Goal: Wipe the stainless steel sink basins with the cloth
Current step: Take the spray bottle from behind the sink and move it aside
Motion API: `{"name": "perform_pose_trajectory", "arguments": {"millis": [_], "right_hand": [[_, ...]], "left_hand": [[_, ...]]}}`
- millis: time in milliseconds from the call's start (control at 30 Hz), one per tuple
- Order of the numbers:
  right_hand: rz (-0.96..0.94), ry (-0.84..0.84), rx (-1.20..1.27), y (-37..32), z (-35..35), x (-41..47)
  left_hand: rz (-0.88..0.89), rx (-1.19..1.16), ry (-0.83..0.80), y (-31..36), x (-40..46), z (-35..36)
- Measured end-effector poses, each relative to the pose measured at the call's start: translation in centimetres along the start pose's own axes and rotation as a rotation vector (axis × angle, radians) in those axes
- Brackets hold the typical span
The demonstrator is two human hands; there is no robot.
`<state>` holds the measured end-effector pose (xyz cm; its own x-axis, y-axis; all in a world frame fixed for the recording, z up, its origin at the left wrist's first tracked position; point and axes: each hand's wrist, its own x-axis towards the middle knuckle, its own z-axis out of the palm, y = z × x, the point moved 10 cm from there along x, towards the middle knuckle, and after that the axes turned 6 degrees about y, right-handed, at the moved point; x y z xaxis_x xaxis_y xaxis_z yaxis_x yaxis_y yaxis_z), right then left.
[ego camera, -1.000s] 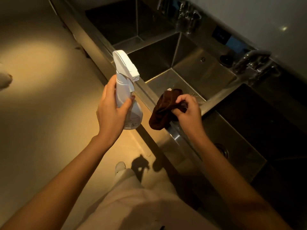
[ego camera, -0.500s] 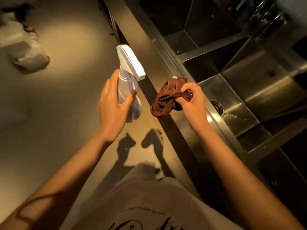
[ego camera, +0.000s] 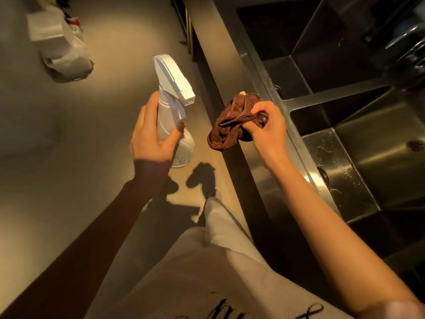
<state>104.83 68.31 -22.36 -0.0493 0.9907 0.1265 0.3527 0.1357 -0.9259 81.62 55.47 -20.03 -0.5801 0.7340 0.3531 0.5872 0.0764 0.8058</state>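
Observation:
My right hand (ego camera: 268,130) grips a bunched brown cloth (ego camera: 232,120) in the air above the front rim of the stainless steel sink (ego camera: 257,72). A white spray bottle (ego camera: 171,104) stands upright in my left hand (ego camera: 153,139), held over the floor to the left of the sink, nozzle pointing right toward the cloth. Two basins show on the right: a far basin (ego camera: 305,54) in shadow and a nearer basin (ego camera: 368,162) with water drops and a drain (ego camera: 323,174) by its front wall. A steel divider (ego camera: 333,100) separates them.
A tap (ego camera: 404,42) sits dark at the top right behind the basins. A white plastic bag and boxes (ego camera: 62,49) lie on the floor at upper left. My legs in light trousers (ego camera: 220,226) stand close to the sink front.
The view has swung left and down along the sink. Both hands keep their grips, and the bottle and cloth have stayed close together in front of me.

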Motion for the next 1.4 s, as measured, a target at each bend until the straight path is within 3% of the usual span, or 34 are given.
{"name": "perform_pose_trajectory", "arguments": {"millis": [667,967,1167,1400], "right_hand": [[-0.018,-0.024,0.033,-1.9,4.0,22.2],[-0.002,-0.098,0.008,-2.6,11.2,28.1],[0.112,-0.019,0.058,-3.4,16.7,32.3],[0.096,0.084,0.131,-6.4,23.0,37.1]], "left_hand": [[-0.080,0.060,0.004,1.6,19.9,11.3],[-0.045,0.032,-0.006,-1.4,27.9,12.2],[-0.023,-0.018,-0.041,-4.9,35.5,11.4],[0.090,0.025,-0.094,-8.0,44.6,10.4]]}}
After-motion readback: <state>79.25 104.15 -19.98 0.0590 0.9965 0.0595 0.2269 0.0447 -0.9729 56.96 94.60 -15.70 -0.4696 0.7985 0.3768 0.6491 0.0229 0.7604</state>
